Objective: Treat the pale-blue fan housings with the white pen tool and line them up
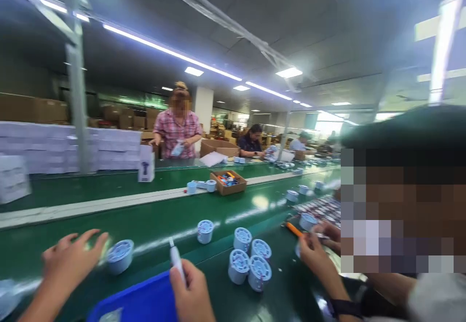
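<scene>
My left hand (pixel 71 259) hovers with fingers spread just left of a pale blue round plastic part (pixel 120 256) lying on the green conveyor belt (pixel 153 215); whether it touches the part is blurred. My right hand (pixel 192 293) grips a slim white pen-like tool (pixel 176 259) pointing up, above a blue tray (pixel 141 302) at the near edge. Several more pale blue round parts (pixel 249 261) stand grouped on the belt to the right, and one (pixel 205 230) stands alone.
A co-worker sits close at right, hands (pixel 316 246) near an orange-handled tool (pixel 293 228). A cardboard box (pixel 228 181), a white carton (pixel 146 164) and more parts lie farther along. Across the belt, a person in a plaid shirt (pixel 177 130) stands; others sit beyond. White boxes (pixel 54 147) are stacked left.
</scene>
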A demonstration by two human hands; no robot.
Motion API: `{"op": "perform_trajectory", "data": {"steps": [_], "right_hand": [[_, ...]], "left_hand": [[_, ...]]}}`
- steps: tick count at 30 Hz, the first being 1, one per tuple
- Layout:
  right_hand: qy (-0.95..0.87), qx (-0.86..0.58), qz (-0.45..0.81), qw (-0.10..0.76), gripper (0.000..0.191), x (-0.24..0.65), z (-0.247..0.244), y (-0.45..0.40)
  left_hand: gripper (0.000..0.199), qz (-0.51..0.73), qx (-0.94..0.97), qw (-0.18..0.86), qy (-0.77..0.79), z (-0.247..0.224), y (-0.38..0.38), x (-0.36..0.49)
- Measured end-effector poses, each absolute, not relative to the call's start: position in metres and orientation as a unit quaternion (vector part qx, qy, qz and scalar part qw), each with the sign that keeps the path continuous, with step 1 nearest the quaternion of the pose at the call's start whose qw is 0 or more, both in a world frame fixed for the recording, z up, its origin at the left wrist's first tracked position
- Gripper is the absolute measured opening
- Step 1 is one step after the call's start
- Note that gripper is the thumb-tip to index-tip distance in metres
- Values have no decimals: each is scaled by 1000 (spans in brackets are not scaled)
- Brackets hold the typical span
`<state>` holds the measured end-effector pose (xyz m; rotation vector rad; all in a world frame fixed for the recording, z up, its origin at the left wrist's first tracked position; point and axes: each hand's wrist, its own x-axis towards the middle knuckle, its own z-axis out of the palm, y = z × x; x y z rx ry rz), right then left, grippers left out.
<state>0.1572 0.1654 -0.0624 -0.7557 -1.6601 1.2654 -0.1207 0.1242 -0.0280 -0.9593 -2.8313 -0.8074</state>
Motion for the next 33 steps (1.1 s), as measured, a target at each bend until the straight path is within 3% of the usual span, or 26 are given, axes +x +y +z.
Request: {"op": "perform_trajectory", "data": {"steps": [2, 5, 7, 13, 20, 25, 33], "right_hand": [[-653, -295, 535, 448, 41, 155, -68, 163], [-619, -292, 587, 432, 48, 156, -77, 162], [-607, -296, 608, 418, 53, 158, -83, 160], [-634, -257, 589, 431, 32, 162, -78, 147], [-682, -194, 600, 371, 33, 159, -72, 131], [-699, -182, 604, 336, 35, 157, -76, 130], [-704, -176, 608, 321, 33, 157, -78, 129]], "left_hand": [[47, -224, -252, 115, -934, -22, 108, -110], [44, -205, -176, 154, -951, -30, 94, -106], [45, -200, -142, 133, -960, -37, 87, -107], [40, -218, -103, 13, -970, -33, 72, -111], [39, -247, -184, -1, -951, -20, 74, -113], [28, -280, -273, 6, -920, -6, 91, -101], [28, -342, -308, -21, -887, 10, 96, -82]]}}
